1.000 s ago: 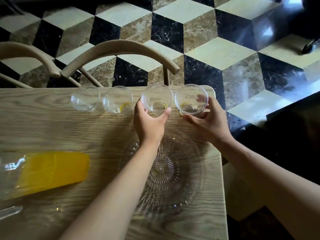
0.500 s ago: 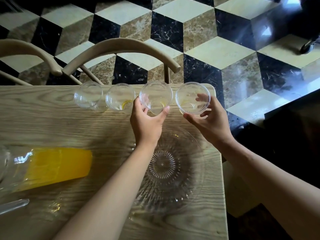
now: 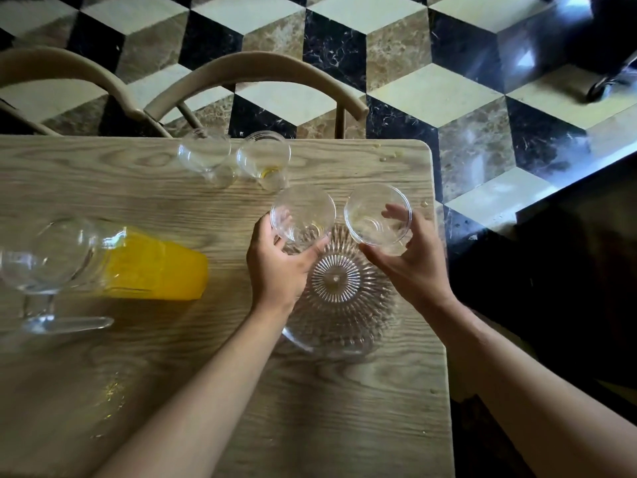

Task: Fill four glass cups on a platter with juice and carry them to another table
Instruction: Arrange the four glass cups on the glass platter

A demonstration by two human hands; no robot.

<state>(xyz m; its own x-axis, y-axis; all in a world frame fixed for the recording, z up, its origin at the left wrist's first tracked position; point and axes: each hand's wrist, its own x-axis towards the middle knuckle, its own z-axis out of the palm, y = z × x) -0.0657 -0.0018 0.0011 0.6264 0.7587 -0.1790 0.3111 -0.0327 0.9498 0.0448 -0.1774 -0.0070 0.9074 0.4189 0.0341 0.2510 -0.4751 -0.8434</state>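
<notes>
My left hand (image 3: 275,267) grips a clear glass cup (image 3: 302,212) at the far edge of the ribbed glass platter (image 3: 339,305). A second clear glass cup (image 3: 377,213) is in my right hand (image 3: 410,263), over the platter's far right edge. Two more glass cups, one (image 3: 204,154) further left and one (image 3: 263,157) with a little yellow liquid at its bottom, stand at the far edge of the wooden table (image 3: 206,391). A glass jug (image 3: 103,263) half full of orange juice stands at the left.
Two curved wooden chair backs (image 3: 255,67) stand just beyond the table's far edge. The table's right edge runs close to the platter, with patterned marble floor (image 3: 448,98) beyond. Small yellow drops lie near the far right corner.
Both hands have lifted their cups out of the row at the far edge and brought them toward me, over the platter. The view has shifted, showing more of the jug.
</notes>
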